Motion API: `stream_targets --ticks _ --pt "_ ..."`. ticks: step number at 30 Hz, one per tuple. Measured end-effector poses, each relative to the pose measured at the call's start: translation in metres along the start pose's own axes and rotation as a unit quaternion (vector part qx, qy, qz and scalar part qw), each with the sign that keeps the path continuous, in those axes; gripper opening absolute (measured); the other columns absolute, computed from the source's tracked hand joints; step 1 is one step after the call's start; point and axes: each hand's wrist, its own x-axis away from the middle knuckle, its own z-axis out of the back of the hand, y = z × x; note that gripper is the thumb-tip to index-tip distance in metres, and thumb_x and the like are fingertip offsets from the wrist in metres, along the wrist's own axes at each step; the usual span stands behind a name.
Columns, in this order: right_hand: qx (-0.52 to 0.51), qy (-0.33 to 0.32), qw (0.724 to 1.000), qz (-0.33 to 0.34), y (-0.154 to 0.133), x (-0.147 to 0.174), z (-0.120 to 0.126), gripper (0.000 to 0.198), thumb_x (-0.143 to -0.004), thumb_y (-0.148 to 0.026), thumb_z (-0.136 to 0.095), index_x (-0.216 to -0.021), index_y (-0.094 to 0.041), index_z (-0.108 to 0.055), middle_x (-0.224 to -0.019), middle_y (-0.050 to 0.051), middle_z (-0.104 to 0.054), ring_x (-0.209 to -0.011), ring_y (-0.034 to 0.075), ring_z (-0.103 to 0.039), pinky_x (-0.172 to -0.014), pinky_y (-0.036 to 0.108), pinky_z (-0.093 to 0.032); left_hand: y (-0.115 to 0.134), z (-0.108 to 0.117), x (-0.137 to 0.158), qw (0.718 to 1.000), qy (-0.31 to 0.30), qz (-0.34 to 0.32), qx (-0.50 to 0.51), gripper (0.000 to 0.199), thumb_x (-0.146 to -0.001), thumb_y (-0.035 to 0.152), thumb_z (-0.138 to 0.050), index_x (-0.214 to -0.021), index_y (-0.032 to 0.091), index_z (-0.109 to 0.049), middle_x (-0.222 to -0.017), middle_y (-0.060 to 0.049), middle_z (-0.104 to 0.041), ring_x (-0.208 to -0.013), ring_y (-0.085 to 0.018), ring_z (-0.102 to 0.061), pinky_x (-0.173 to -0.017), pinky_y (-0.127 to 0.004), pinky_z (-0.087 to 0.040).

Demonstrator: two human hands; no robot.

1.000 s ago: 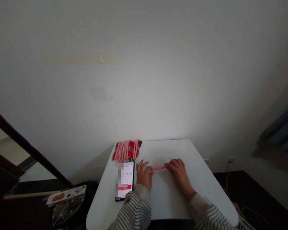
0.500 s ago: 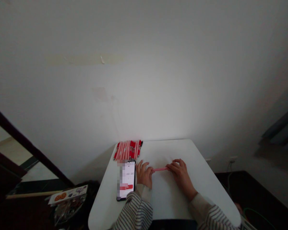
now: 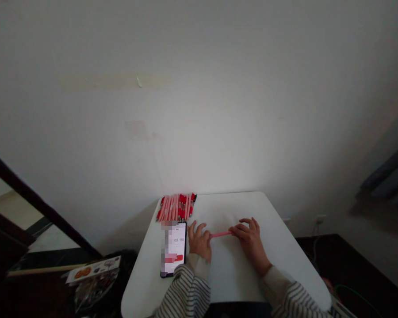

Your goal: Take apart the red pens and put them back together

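Observation:
A slim pink pen (image 3: 220, 234) lies level between my two hands, just over or on the white table (image 3: 232, 269). My left hand (image 3: 199, 240) pinches its left end with thumb and index finger, the other fingers lifted apart. At the right end, the fingertips of my right hand (image 3: 250, 240) grip it, with some fingers raised. Left of my left hand lies a phone (image 3: 176, 247) whose lit screen reads 00:00. Beyond the phone, a row of pink and red pens (image 3: 175, 207) lies side by side at the table's far left corner.
The table's far edge meets a pale wall (image 3: 219, 110). To the left, below table height, stands a dark bin-like container (image 3: 96, 289) with plastic wrapping and a printed card. A socket with a cable (image 3: 320, 219) is low on the wall at right.
Both hands keep their pinch on the pen with only slight finger movement. The whole view has shifted very slightly.

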Motion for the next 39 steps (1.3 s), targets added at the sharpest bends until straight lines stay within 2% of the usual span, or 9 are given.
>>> stream_targets --ticks 3,6,11,15,21,28,35,39 --pt "-0.001 0.011 1.0 0.001 0.0 0.0 0.0 0.025 -0.088 -0.027 -0.054 -0.105 -0.041 -0.066 -0.088 -0.002 -0.07 -0.107 0.023 -0.05 -0.105 0.058 -0.021 0.002 0.001 0.0 1.0 0.004 0.0 0.004 0.024 -0.076 0.008 -0.05 -0.068 0.022 -0.068 -0.111 -0.002 -0.067 -0.123 -0.031 -0.044 -0.104 -0.06 -0.033" --pt "-0.006 0.014 1.0 -0.007 0.002 0.001 -0.001 0.024 -0.088 -0.027 -0.054 -0.103 -0.039 -0.067 -0.09 -0.002 -0.07 -0.107 0.024 -0.05 -0.104 0.057 -0.023 0.002 0.0 0.0 1.0 0.019 -0.007 -0.01 0.023 -0.08 0.015 -0.049 -0.071 0.022 -0.068 -0.119 -0.003 -0.064 -0.127 -0.033 -0.04 -0.105 -0.064 -0.029" --pt "-0.015 0.029 0.999 -0.033 0.007 0.001 -0.005 0.022 -0.088 -0.026 -0.052 -0.1 -0.033 -0.069 -0.092 0.002 -0.069 -0.106 0.024 -0.05 -0.096 0.05 -0.034 -0.003 -0.002 0.001 0.999 0.038 -0.033 -0.02 0.024 -0.083 0.035 -0.054 -0.101 0.029 -0.067 -0.13 -0.004 -0.057 -0.127 -0.032 -0.039 -0.103 -0.058 -0.033" --pt "-0.029 0.032 0.998 -0.036 0.011 0.001 -0.007 0.022 -0.088 -0.026 -0.052 -0.1 -0.033 -0.069 -0.093 0.002 -0.069 -0.105 0.024 -0.049 -0.092 0.045 -0.039 -0.001 0.0 0.001 0.999 0.048 -0.016 -0.02 0.018 -0.082 0.028 -0.054 -0.09 0.028 -0.07 -0.125 -0.003 -0.059 -0.124 -0.03 -0.041 -0.103 -0.055 -0.034" --pt "-0.038 0.026 0.998 -0.041 0.011 0.002 -0.006 0.023 -0.088 -0.024 -0.051 -0.1 -0.033 -0.069 -0.095 0.001 -0.069 -0.107 0.024 -0.047 -0.093 0.045 -0.038 0.004 0.004 -0.001 0.999 0.036 0.0 -0.021 0.018 -0.083 0.026 -0.052 -0.079 0.027 -0.069 -0.119 -0.003 -0.062 -0.122 -0.031 -0.042 -0.099 -0.059 -0.035" --pt "-0.033 0.02 0.999 -0.034 0.008 0.002 -0.002 0.023 -0.089 -0.026 -0.05 -0.101 -0.034 -0.069 -0.095 0.002 -0.069 -0.106 0.025 -0.049 -0.093 0.047 -0.039 0.005 0.01 -0.003 0.999 0.006 0.01 -0.03 0.021 -0.084 0.027 -0.049 -0.078 0.027 -0.069 -0.121 -0.003 -0.062 -0.123 -0.033 -0.042 -0.099 -0.064 -0.032" --pt "-0.032 0.019 0.999 -0.021 0.007 0.001 -0.002 0.023 -0.089 -0.028 -0.049 -0.099 -0.034 -0.069 -0.094 0.001 -0.069 -0.107 0.025 -0.049 -0.096 0.051 -0.034 0.01 0.015 -0.003 0.998 -0.024 0.024 -0.049 0.022 -0.078 0.012 -0.049 -0.075 0.024 -0.067 -0.124 -0.002 -0.06 -0.126 -0.033 -0.041 -0.102 -0.063 -0.031" --pt "-0.033 0.026 0.999 -0.031 0.008 0.001 -0.002 0.024 -0.089 -0.027 -0.049 -0.1 -0.034 -0.069 -0.093 0.002 -0.07 -0.105 0.025 -0.049 -0.093 0.049 -0.037 0.006 0.01 -0.001 0.999 -0.003 0.018 -0.035 0.022 -0.084 0.025 -0.048 -0.09 0.029 -0.069 -0.127 -0.003 -0.059 -0.126 -0.032 -0.04 -0.103 -0.064 -0.03"
